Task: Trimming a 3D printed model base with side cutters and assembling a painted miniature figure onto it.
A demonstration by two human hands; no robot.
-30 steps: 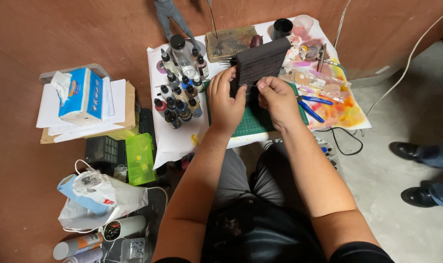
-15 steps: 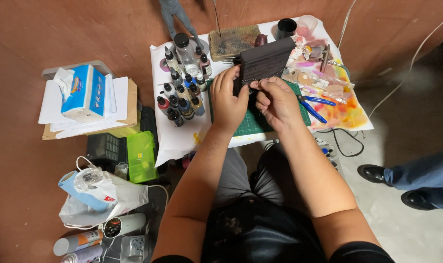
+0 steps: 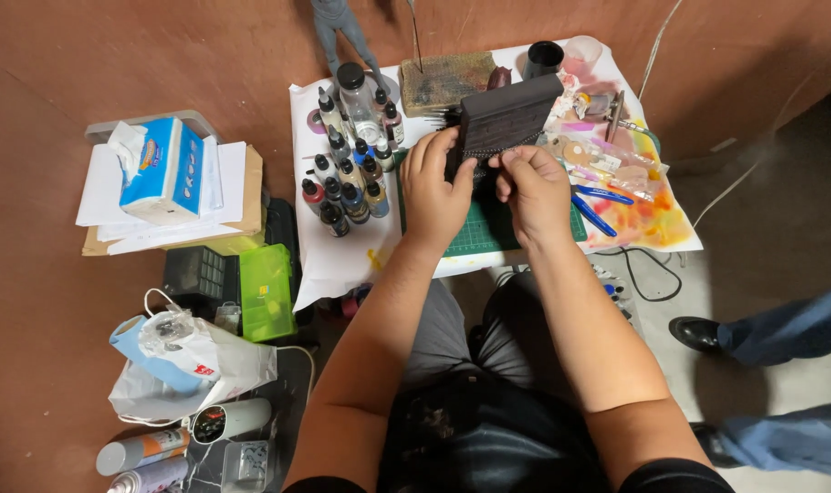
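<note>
— The dark ridged block (image 3: 509, 117) is being gripped over the green cutting mat (image 3: 477, 236), fingers of the left hand (image 3: 436, 188) and right hand (image 3: 535, 190) clenched on its lower edge.

— Small paint bottles (image 3: 347, 173) are being kept just left; a blue-and-white tissue box (image 3: 160, 169) is lying farther off.

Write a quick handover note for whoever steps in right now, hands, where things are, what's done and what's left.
Left hand: grip closed on the left edge of the dark grey ridged block.
Right hand: fingertips pinching the block's lower edge.
The block is held tilted above the green cutting mat on the small paper-covered table.
Small paint bottles stand left of the mat; blue-handled tools lie to its right.
Done: block picked up, in both hands.
Left: the work along its lower edge looks unfinished; I cannot tell how far along it is.
</note>
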